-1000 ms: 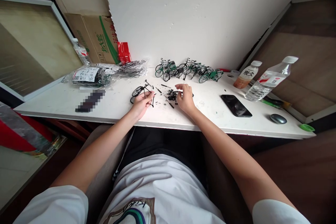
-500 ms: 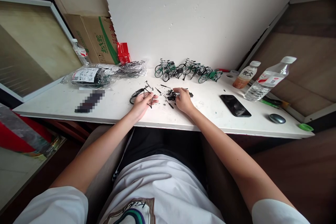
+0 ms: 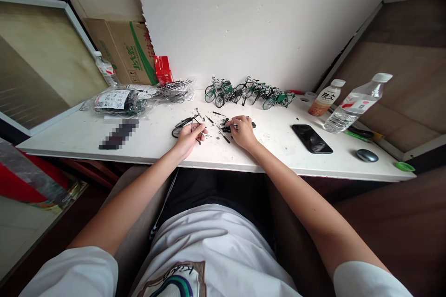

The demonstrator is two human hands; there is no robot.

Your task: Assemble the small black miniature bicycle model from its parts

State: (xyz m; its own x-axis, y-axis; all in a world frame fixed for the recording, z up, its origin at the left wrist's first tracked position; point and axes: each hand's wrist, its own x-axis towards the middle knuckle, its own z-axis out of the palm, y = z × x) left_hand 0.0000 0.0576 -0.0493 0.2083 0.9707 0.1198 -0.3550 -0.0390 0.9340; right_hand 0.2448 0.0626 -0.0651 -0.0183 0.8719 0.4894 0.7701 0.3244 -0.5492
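My left hand (image 3: 188, 140) is closed around the frame of a partly built black model bicycle (image 3: 181, 126), just above the white table (image 3: 156, 151). One wheel sticks out to the left of the hand, and the handlebar rises above it. To the right, my right hand (image 3: 243, 131) has its thumb and fingertips drawn together over a small pile of black parts (image 3: 226, 128). Whatever the fingertips pinch is too small to name. Small screwdrivers (image 3: 226, 138) and tiny loose bits lie between the hands.
Several finished green and black model bicycles (image 3: 275, 98) stand at the back. Plastic-bagged parts (image 3: 121, 102) lie at the left. On the right are a phone (image 3: 311, 138), a mouse (image 3: 367, 155), a drink bottle (image 3: 325, 98) and a water bottle (image 3: 358, 104).
My right hand's fingertips have curled closer together over the black parts. My left hand holds the model bicycle in nearly the same place. The view has shifted slightly.
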